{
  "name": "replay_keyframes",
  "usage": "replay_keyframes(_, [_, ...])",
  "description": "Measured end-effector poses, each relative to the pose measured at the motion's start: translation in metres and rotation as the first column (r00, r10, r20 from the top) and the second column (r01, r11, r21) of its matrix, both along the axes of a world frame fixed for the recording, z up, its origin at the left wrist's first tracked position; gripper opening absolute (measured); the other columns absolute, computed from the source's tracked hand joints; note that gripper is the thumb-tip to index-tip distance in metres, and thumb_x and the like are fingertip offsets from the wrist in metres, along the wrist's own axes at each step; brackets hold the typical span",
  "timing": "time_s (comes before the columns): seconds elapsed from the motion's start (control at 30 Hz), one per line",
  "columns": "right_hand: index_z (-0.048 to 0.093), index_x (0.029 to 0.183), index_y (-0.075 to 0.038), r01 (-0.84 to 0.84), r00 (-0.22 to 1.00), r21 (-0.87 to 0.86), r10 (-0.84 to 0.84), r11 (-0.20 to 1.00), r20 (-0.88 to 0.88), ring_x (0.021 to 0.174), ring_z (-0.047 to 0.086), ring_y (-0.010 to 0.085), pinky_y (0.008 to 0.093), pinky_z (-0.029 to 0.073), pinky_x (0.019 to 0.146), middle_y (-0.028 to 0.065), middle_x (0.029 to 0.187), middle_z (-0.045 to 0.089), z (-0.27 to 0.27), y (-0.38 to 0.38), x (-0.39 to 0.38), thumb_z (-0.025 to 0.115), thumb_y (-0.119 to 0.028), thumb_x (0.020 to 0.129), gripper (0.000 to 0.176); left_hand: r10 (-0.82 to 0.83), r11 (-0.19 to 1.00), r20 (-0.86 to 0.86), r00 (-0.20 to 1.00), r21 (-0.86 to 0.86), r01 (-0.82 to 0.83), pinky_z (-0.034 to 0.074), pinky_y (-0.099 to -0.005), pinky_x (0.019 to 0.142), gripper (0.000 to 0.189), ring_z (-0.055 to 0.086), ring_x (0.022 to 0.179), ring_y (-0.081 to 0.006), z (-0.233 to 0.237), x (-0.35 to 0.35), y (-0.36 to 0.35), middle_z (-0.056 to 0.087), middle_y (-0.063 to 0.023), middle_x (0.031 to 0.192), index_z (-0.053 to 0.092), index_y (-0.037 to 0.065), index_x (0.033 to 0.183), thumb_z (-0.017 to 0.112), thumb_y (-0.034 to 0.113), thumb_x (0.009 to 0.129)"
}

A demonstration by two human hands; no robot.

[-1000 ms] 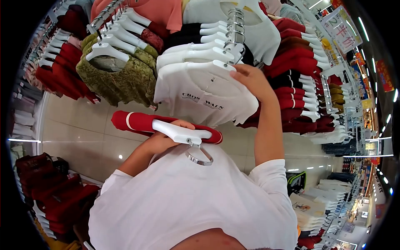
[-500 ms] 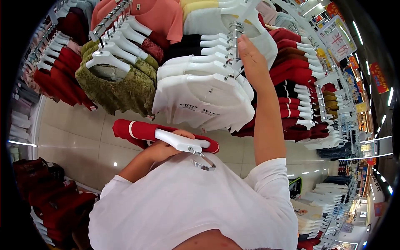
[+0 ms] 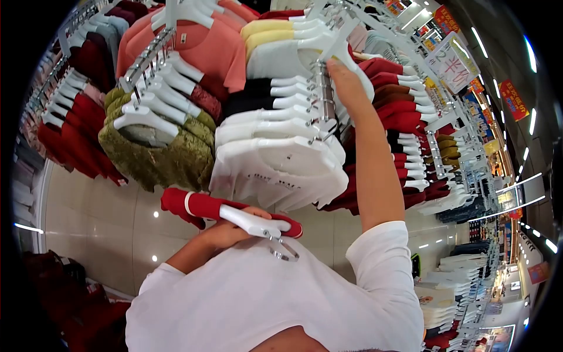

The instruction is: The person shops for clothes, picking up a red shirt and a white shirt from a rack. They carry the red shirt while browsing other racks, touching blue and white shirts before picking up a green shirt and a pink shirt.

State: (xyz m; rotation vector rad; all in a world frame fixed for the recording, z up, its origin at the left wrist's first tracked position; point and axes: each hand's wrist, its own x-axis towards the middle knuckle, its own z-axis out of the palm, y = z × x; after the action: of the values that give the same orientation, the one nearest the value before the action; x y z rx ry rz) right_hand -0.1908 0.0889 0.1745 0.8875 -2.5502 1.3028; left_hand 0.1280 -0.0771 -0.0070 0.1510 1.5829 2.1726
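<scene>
Red garment (image 3: 202, 207) and its white hanger (image 3: 251, 223) are gripped by the left hand (image 3: 227, 233), fingers closed around both. Right hand (image 3: 347, 85) is raised at the metal rail (image 3: 326, 97) of the middle rack; whether the rail is gripped can't be told

Garment is held folded and bunched in front of the chest, just below the hanging tops. Its red cloth is crossed by a thin white band near the left end. Metal hook (image 3: 285, 251) is pointed toward the white T-shirt (image 3: 270, 293) worn by the person

White tops (image 3: 275, 173) are hung on the middle rack, the front one marked with dark lettering, partly blurred. Olive patterned tops (image 3: 158, 158) are hung to their left, a coral top (image 3: 202, 44) behind. More red garments (image 3: 381, 100) are racked to the right

Pale glossy floor (image 3: 105, 217) is tiled, with lights reflected in it. Far right, the shop is lined with racks, strip lights and a white price sign (image 3: 450, 63)
</scene>
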Motion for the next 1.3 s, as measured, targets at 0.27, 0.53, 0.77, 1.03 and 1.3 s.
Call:
replay_keyframes(0.27, [0.057, 0.113, -0.002, -0.002, 0.976, 0.232, 0.052, 0.973, -0.211, 0.093, 0.059, 0.0370, 0.0393, 0.045, 0.083, 0.0197, 0.101, 0.064, -0.007, -0.004, -0.003, 0.056, -0.041, 0.094, 0.043, -0.127, 0.992, -0.056, 0.990, 0.002, 0.127, 0.042, -0.0341, 0.101, 0.045, 0.052, 0.119, -0.0158, -0.007, -0.016, -0.021, 0.056, -0.0056, 0.128, 0.052, 0.009, 0.131, 0.066, 0.029, 0.093])
replay_keyframes(0.53, [0.061, 0.112, -0.004, 0.113, 0.969, 0.307, -0.037, 0.945, -0.243, 0.092, 0.062, 0.0375, 0.0419, 0.047, 0.080, 0.0187, 0.099, 0.067, 0.000, -0.006, 0.005, 0.056, -0.039, 0.094, 0.040, -0.222, 0.975, -0.088, 0.971, -0.045, 0.218, 0.043, -0.0347, 0.103, 0.041, 0.054, 0.122, -0.0197, -0.015, -0.033, -0.035, 0.058, -0.0071, 0.129, 0.055, 0.008, 0.129, 0.069, 0.017, 0.091])
replay_keyframes(0.77, [0.063, 0.111, -0.005, 0.149, 0.963, 0.302, -0.069, 0.941, -0.262, 0.094, 0.062, 0.0378, 0.0423, 0.047, 0.082, 0.0188, 0.101, 0.067, 0.003, -0.008, 0.012, 0.057, -0.038, 0.093, 0.038, -0.244, 0.969, -0.134, 0.960, -0.060, 0.238, 0.047, -0.0303, 0.093, 0.043, 0.055, 0.113, -0.0144, -0.018, -0.038, -0.049, 0.059, -0.0068, 0.125, 0.051, 0.008, 0.133, 0.064, 0.026, 0.096])
replay_keyframes(1.03, [0.062, 0.107, -0.005, 0.173, 0.957, 0.319, -0.083, 0.932, -0.276, 0.091, 0.062, 0.0372, 0.0429, 0.047, 0.080, 0.0173, 0.096, 0.067, 0.001, -0.011, 0.008, 0.057, -0.036, 0.093, 0.034, -0.315, 0.946, -0.115, 0.942, 0.044, 0.322, 0.045, -0.0300, 0.097, 0.043, 0.054, 0.116, -0.0142, -0.032, -0.045, -0.051, 0.055, -0.0068, 0.129, 0.048, 0.007, 0.135, 0.061, 0.022, 0.098])
replay_keyframes(1.3, [0.060, 0.103, -0.006, 0.167, 0.964, 0.340, -0.081, 0.925, -0.252, 0.086, 0.063, 0.0351, 0.0423, 0.048, 0.077, 0.0155, 0.089, 0.066, 0.004, -0.007, 0.012, 0.056, -0.037, 0.093, 0.033, -0.341, 0.937, -0.084, 0.936, 0.045, 0.345, 0.045, -0.0299, 0.096, 0.043, 0.054, 0.115, -0.0140, -0.022, -0.042, -0.037, 0.056, -0.0064, 0.129, 0.048, 0.007, 0.137, 0.059, 0.022, 0.098])
